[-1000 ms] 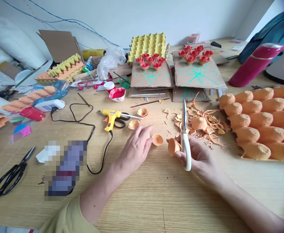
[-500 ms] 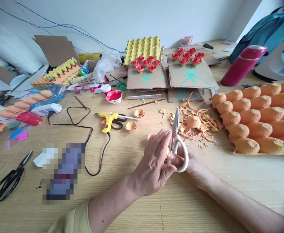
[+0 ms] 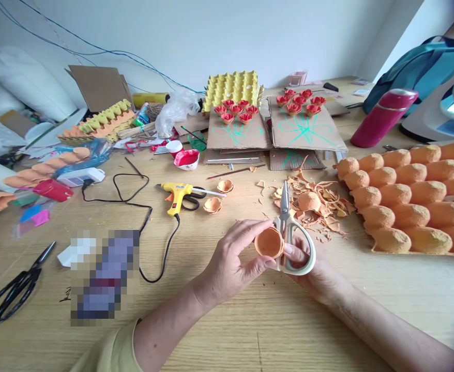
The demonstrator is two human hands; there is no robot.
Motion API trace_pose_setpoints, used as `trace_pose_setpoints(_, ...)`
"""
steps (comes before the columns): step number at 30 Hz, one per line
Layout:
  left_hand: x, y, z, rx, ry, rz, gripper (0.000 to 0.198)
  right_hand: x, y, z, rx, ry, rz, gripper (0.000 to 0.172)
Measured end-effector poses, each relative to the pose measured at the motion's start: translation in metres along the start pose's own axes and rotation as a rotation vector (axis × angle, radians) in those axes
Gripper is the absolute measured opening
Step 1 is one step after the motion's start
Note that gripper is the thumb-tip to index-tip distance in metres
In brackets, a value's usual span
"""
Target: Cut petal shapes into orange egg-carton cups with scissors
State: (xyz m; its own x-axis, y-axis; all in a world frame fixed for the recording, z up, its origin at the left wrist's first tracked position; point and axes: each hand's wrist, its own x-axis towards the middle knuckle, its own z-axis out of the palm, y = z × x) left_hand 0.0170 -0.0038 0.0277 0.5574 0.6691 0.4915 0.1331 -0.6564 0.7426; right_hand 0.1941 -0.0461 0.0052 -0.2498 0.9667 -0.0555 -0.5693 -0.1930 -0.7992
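Between its thumb and fingers, my left hand (image 3: 232, 253) grips an orange egg-carton cup (image 3: 269, 243), its hollow side turned toward me. My right hand (image 3: 308, 263) holds white-handled scissors (image 3: 285, 201), thumb through one loop and blades pointing away from me. The cup sits right beside the scissors' handles. Beyond the blades lies a pile of orange carton scraps (image 3: 328, 206) with one uncut-looking orange cup (image 3: 308, 201) in it. Two petal-edged orange cups, a nearer one (image 3: 212, 205) and a farther one (image 3: 226, 185), rest near the yellow glue gun (image 3: 178, 195).
An orange egg tray (image 3: 409, 201) fills the right side, with a magenta bottle (image 3: 384, 119) behind it. Cardboard panels (image 3: 308, 132) with red flowers stand at the back. Black scissors (image 3: 17, 284) lie at left, and the glue gun's cord (image 3: 165, 258) curls across the table.
My left hand has turned and opened out from over the scissors, bringing the cup's hollow side into view. The scissors have tilted, showing more of both handle loops. The view has shifted slightly.
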Motion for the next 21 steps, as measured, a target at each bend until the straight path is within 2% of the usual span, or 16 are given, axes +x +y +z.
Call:
trace_pose_setpoints(5, 0.002, 0.006, -0.002, 0.057, 0.031, 0.002, 0.045, -0.001, 0.001, -0.002, -0.056, 0.017, -0.021, 0.017)
trace_pose_setpoints(10, 0.005, 0.012, -0.003, 0.032, 0.021, -0.090, 0.044, -0.001, 0.002, -0.006, -0.132, 0.018, 0.004, 0.025)
trace_pose_setpoints(15, 0.004, 0.015, -0.002, 0.089, 0.083, -0.068, 0.045, 0.001, 0.006, -0.006, -0.141, 0.036, 0.015, 0.032)
trace_pose_setpoints(19, 0.005, 0.010, -0.020, 0.271, 0.132, -0.101, 0.044, 0.002, 0.004, -0.007, -0.149, 0.094, -0.010, 0.034)
trace_pose_setpoints(21, 0.004, 0.002, -0.033, 0.416, 0.093, -0.158, 0.040, 0.001, -0.001, -0.009, -0.173, 0.125, -0.043, 0.034)
